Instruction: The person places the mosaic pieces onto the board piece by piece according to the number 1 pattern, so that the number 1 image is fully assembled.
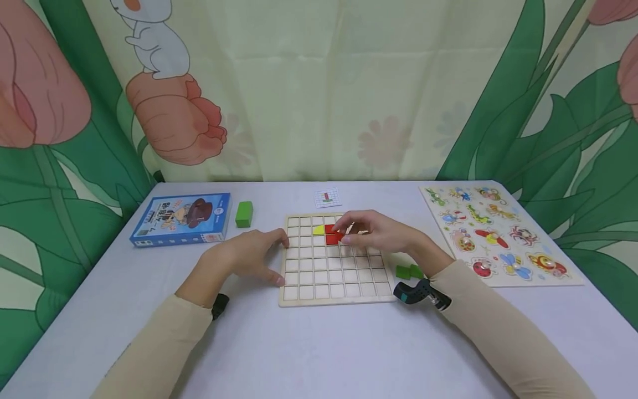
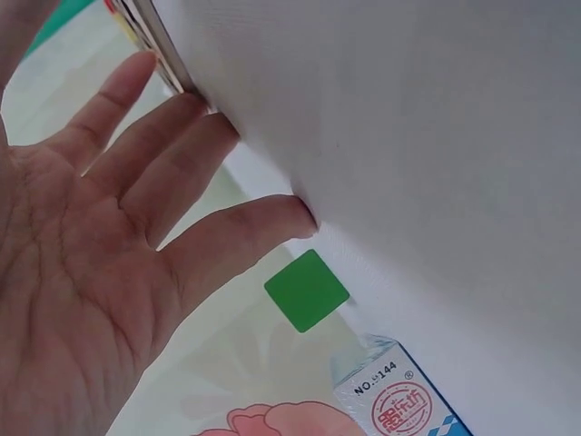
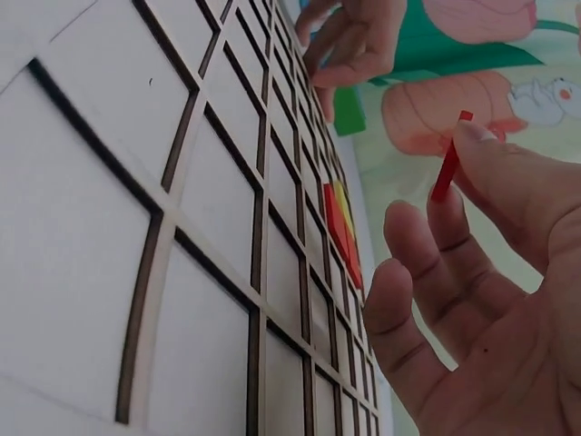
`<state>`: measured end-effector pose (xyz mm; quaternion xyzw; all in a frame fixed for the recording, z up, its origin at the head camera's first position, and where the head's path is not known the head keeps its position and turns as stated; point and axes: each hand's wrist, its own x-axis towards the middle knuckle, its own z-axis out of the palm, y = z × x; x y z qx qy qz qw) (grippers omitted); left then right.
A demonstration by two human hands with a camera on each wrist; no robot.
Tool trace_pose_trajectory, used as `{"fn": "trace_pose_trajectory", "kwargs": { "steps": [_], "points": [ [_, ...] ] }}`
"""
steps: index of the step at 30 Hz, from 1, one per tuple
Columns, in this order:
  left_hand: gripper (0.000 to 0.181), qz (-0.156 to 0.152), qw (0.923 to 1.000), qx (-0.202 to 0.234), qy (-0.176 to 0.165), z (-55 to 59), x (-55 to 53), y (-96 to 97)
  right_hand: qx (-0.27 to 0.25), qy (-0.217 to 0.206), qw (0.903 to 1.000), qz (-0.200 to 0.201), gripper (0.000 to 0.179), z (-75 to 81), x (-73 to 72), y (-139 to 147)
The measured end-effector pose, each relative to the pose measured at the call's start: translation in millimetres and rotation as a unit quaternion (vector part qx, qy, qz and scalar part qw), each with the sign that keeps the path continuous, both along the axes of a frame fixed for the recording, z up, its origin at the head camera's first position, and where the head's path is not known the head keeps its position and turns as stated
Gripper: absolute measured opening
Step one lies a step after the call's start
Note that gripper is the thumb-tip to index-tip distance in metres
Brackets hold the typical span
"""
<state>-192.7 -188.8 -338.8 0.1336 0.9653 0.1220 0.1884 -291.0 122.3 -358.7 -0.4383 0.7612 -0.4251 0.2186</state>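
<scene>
A wooden grid board [image 1: 306,292] lies on the white table between the two hands. My left hand [image 1: 251,256] has its fingers and thumb spread along the board's left edge. In the right wrist view, my right hand [image 3: 508,263] pinches a thin red tile [image 3: 451,159] between thumb and index finger, held up off the grid. Below that hand in the head view, red tiles [image 1: 331,239] sit in the upper middle cells, with a yellow tile [image 1: 318,230] just left of them. The right fingers partly cover the upper right of the grid.
A small pattern card [image 1: 327,198] lies behind the board. Beyond the left hand stand a green block [image 1: 244,214] and a blue box [image 1: 181,219]. Green pieces [image 1: 404,272] lie near the right wrist, beside an animal picture board [image 1: 471,219] on the right.
</scene>
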Motion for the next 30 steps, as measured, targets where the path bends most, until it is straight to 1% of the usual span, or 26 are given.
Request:
{"fn": "trace_pose_trajectory", "kwargs": {
  "steps": [3, 6, 11, 14, 17, 22, 30],
  "points": [
    [0.077, 0.002, 1.0000, 0.004, -0.003, -0.1, 0.9, 0.7, 0.017, 0.019, 0.9996, 0.015, 0.030, -1.2, -0.1, -7],
    [0.077, 0.002, 1.0000, 0.006, -0.002, 0.8, 1.9, 0.4, 0.038, 0.049, 0.9980, 0.017, 0.027, -3.1, 0.1, -13],
    [0.077, 0.006, 1.0000, -0.001, 0.005, 4.3, 1.1, -2.9, 0.080, 0.097, 0.9921, 0.001, 0.026, -3.9, 1.9, -23],
    [0.077, 0.004, 1.0000, 0.000, 0.007, 5.3, -1.7, -3.9, 0.099, 0.116, 0.9882, -0.012, 0.026, -1.8, 4.1, -25],
    [0.077, 0.000, 1.0000, 0.002, 0.006, 4.2, -3.6, -3.8, 0.110, 0.126, 0.9857, -0.017, 0.025, -0.6, 6.2, -26],
    [0.077, 0.003, 1.0000, 0.004, -0.001, 0.2, -4.0, -1.9, 0.125, 0.134, 0.9827, -0.022, 0.023, -1.7, 8.3, -26],
    [0.077, 0.004, 1.0000, 0.000, -0.003, -1.0, -3.1, 1.1, 0.141, 0.123, 0.9818, -0.031, 0.023, -2.9, 12.9, -25]
  ]
}}
